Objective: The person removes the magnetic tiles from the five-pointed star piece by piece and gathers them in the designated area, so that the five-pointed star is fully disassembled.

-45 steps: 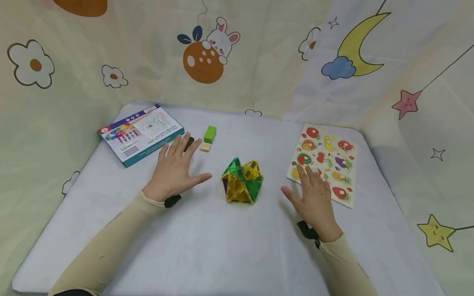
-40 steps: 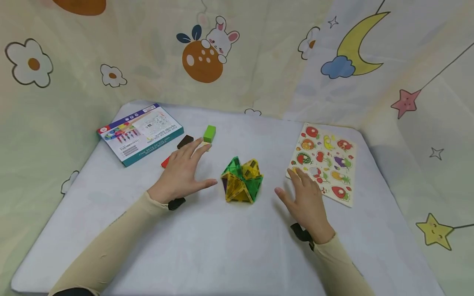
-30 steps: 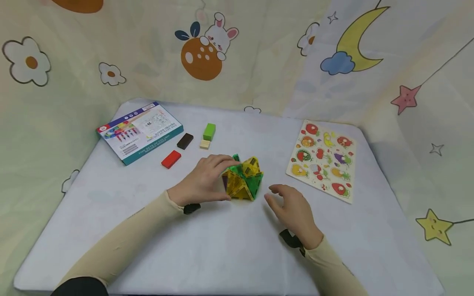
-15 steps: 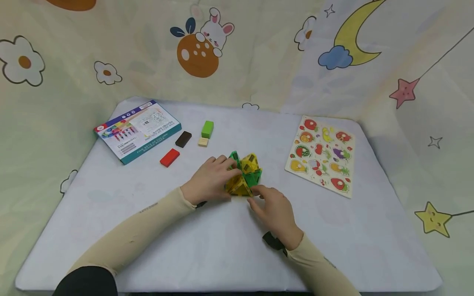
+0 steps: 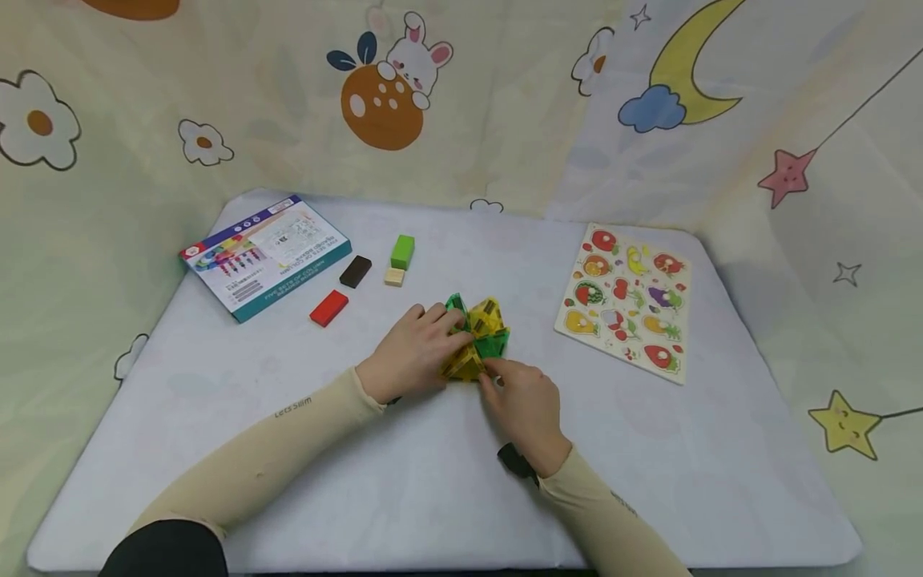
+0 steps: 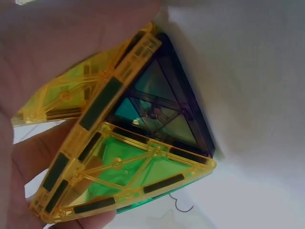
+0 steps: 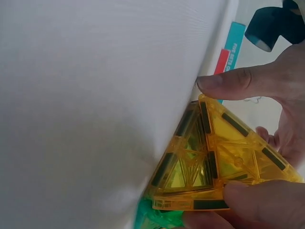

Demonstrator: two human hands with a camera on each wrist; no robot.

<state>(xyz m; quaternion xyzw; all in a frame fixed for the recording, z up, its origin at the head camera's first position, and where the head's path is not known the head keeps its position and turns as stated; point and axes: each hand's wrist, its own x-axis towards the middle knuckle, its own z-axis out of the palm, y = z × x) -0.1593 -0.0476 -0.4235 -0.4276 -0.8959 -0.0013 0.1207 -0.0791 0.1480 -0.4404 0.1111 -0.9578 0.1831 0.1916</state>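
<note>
A small structure of yellow, green and dark purple translucent magnetic tiles (image 5: 493,344) stands on the table between the hands. Many of its visible tiles are triangles. My left hand (image 5: 414,353) grips its left side, fingers curled over the top. In the left wrist view, the palm and fingers lie around the yellow triangle tiles (image 6: 143,186), beside a dark purple one. From the near right, my right hand (image 5: 525,405) pinches a front corner. The right wrist view has its fingertips (image 7: 243,193) on a yellow tile (image 7: 233,152). The hands hide part of the structure.
Left of the structure lie a red block (image 5: 329,308), a dark brown block (image 5: 356,272), a green block (image 5: 402,252) and a small pale wood block (image 5: 393,277). A flat printed box (image 5: 267,256) is at the back left, a fruit puzzle board (image 5: 626,300) at the right.
Both hands have moved inward from spread, open poses at either side. The left took hold of the tile structure first, then the right reached its front corner and pinched it.
</note>
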